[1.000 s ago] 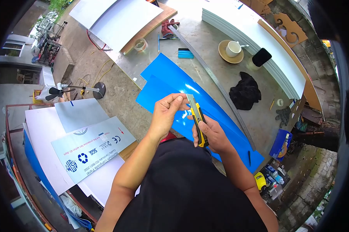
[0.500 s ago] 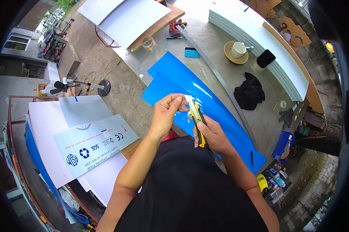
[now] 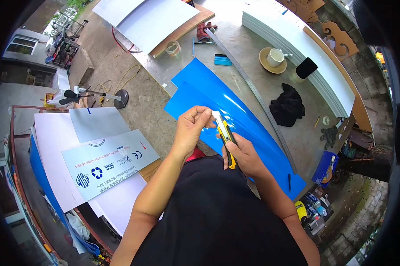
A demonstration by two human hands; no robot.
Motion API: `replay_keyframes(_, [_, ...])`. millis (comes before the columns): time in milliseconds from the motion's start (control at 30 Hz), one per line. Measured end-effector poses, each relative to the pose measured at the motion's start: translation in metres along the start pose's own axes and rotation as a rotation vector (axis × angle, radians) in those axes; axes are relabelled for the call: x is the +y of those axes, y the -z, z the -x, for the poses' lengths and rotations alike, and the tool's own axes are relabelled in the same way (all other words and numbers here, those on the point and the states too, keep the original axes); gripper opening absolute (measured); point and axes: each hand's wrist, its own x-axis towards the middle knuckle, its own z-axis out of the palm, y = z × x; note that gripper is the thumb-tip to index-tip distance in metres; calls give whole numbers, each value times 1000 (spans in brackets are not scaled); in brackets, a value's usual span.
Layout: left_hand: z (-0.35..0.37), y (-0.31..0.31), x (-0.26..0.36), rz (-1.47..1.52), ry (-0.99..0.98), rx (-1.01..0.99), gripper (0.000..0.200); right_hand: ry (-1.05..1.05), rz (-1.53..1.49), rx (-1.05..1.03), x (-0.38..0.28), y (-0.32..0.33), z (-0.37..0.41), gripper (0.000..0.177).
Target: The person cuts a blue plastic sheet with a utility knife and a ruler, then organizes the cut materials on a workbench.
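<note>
In my right hand (image 3: 243, 154) is a yellow and black utility knife (image 3: 226, 136), its fingers wrapped round the handle and its thumb lying along the top. The metal blade end points up and to the left. My left hand (image 3: 192, 126) is closed in a pinch, its fingertips right at the blade tip; I cannot tell what lies between them. Beneath both hands, glossy blue sheets (image 3: 217, 97) overlap along the table's near edge. A long steel ruler (image 3: 253, 91) lies beside them, and a thin black pen-like tool (image 3: 289, 181) rests on their right end.
On the metal table (image 3: 253, 119) are a cup (image 3: 275, 57) on a saucer, a black cloth (image 3: 287, 105), a blue squeegee (image 3: 222, 59) and a tape roll (image 3: 173, 48). Stacked white panels (image 3: 297, 57) line the far side. Printed composite panels (image 3: 111, 162) lie at left, near a fan (image 3: 120, 99).
My hands keep almost the same pose, with the knife still at the left fingertips. The surroundings have shifted slightly in view as my head moved.
</note>
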Motion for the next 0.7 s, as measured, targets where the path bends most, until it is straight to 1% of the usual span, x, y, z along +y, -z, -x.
replay_keyframes(133, [-2,1,0,-17,-7,5,21,-10,22,-4,-2,-1,1,40])
replay_keyframes(433, [-4,5,0,13,54,-23,21,-25,-3,-12,0,5,0,40])
replay_keyframes(467, [-6,8,-3,5,84,10,22,-25,-3,-10,2,7,-2,40])
replay_keyframes(500, [-8,13,-7,-3,115,42,23,-38,8,16,6,9,-3,39])
replay_keyframes(533, [-9,19,-14,-3,119,35,23,-51,18,44,10,13,-5,38])
replay_keyframes(567, [-10,27,-23,-52,105,85,23,-50,16,54,17,19,-7,38])
replay_keyframes(633, [-12,48,-49,-156,107,167,22,-28,269,217,33,36,-13,37])
replay_keyframes(667, [-10,61,-66,-155,115,152,22,-33,266,234,40,46,-14,37])
replay_keyframes(700, [-7,73,-84,-232,147,191,22,-6,427,333,46,57,-15,37])
